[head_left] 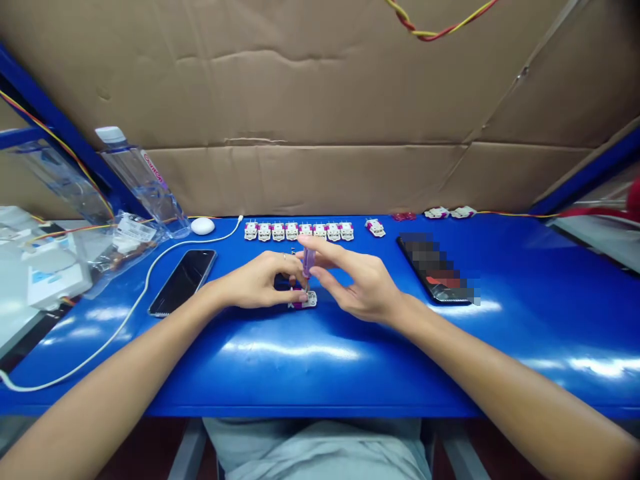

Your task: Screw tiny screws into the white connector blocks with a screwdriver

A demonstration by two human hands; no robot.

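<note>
My left hand (263, 280) rests on the blue table (320, 360) with its fingers closed on a small white and magenta part (306, 301), pinning it down. My right hand (360, 280) pinches the purple handle of a small screwdriver (309, 261) between thumb and forefinger. The screwdriver stands upright with its tip on the part. The other fingers of my right hand are spread. A row of several similar white and magenta parts (299, 231) lies just behind my hands.
A phone (183, 281) with a white cable (150, 280) lies left. A second phone (437, 269) lies right. Two clear bottles (145, 180) lean at the back left beside plastic bags. Loose parts (375, 227) sit near the cardboard wall (320, 100).
</note>
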